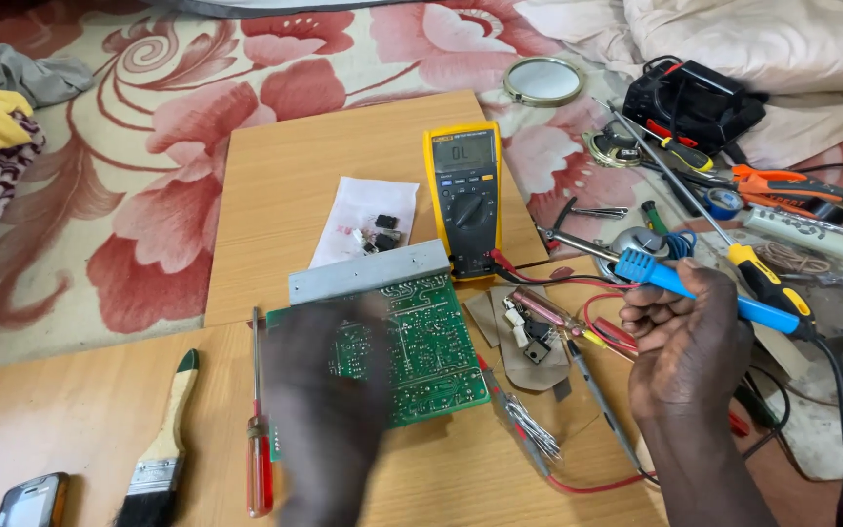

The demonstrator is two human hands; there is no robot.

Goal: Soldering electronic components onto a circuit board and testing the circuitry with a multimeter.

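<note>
Near edge of the tabletop (90, 390): a phone (31, 500) at the near left corner, a paintbrush (160, 449) with pale wooden handle beside it, then a red-handled screwdriver (259, 444) lying lengthwise. Left hand (329, 410) is blurred, hovering over the near part of the green circuit board (421, 342); cannot tell whether it is spread or gripping, nor whether it touches the board. The board lies flat mid-tabletop, solder side up, with a grey metal heat sink (368, 273) along its far edge. Right hand (690, 342), at the right edge, is closed around the blue handle of a soldering iron (704, 293), its tip end pointing left toward the board but well short of it. Between hand and board: a bundle of thin wire leads (534, 429), loose small components on a brown scrap (529, 337), red and black probe leads (587, 390). Farther back, a yellow multimeter (462, 195) stands at the board's far right corner, with a white packet of parts (363, 220) to its left. Beyond, on the flowered rug (197, 127): a round mirror (543, 80), orange pliers (782, 183), a black case (695, 98). Judgement: soldering work on the board, iron in hand and not yet applied; next the left hand needs to steady the board and the iron's tip must be brought onto one joint.
</note>
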